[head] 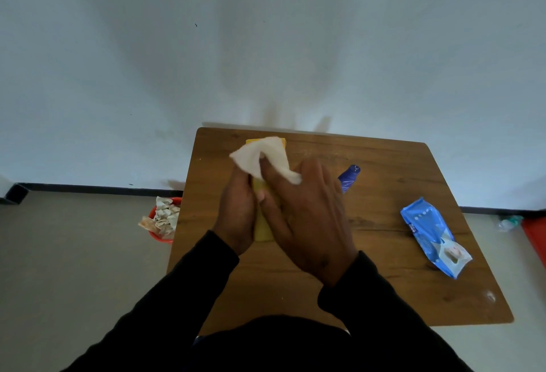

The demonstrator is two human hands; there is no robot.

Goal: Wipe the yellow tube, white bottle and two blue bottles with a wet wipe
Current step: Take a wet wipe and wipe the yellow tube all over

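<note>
While watching head view, I'm seeing left hand (236, 212) gripping yellow tube (261, 231), fingers curled round it above wooden surface (384, 253). Right hand (307, 218) pinching white wet wipe (260, 158), pressing it over tube's far end. One blue bottle (348, 178) lying behind right hand. Blue wipe pack (431, 232) lying at right, print unreadable. Red bin (161, 220) holding used wipes, sitting on floor at left, near white wall (266, 46).

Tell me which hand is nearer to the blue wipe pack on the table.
Right. The right hand, holding the wet wipe over the yellow tube, sits between the left hand and the blue wipe pack; neither touches it.
</note>
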